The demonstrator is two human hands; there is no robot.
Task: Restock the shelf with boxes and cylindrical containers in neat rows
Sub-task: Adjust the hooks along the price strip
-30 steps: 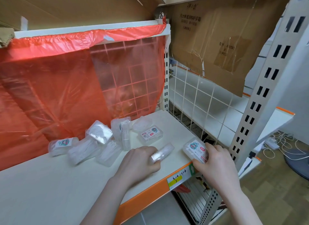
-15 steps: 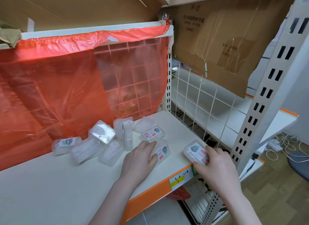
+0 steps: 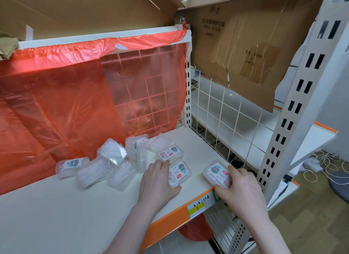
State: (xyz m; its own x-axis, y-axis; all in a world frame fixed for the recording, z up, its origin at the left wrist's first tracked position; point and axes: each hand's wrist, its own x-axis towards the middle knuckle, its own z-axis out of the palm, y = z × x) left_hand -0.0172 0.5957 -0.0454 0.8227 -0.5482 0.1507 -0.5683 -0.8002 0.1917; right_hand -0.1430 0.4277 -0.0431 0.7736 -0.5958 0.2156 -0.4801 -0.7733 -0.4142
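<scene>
Several small clear plastic boxes with labels lie on the white shelf [image 3: 56, 212]. My left hand [image 3: 157, 182] rests on one labelled box [image 3: 179, 173] lying flat near the front, thumb at its near edge and fingers at its left side. My right hand [image 3: 239, 187] grips a second labelled box [image 3: 216, 171] at the shelf's right front corner. A third flat box [image 3: 171, 152] lies just behind the left one. Further left sits a loose heap of boxes [image 3: 105, 165], some on their sides or tilted.
A red plastic sheet [image 3: 66, 102] hangs over the wire grid at the back. A white wire panel [image 3: 226, 110] closes the right side, with a slotted upright post [image 3: 283, 125] beyond. Cardboard [image 3: 245, 45] hangs above right. The shelf's front edge carries an orange strip [image 3: 164, 225] and a yellow price tag [image 3: 196, 208].
My left hand laid its box down flat, label up, behind the front edge. The right hand kept its box at the right corner, barely shifting.
</scene>
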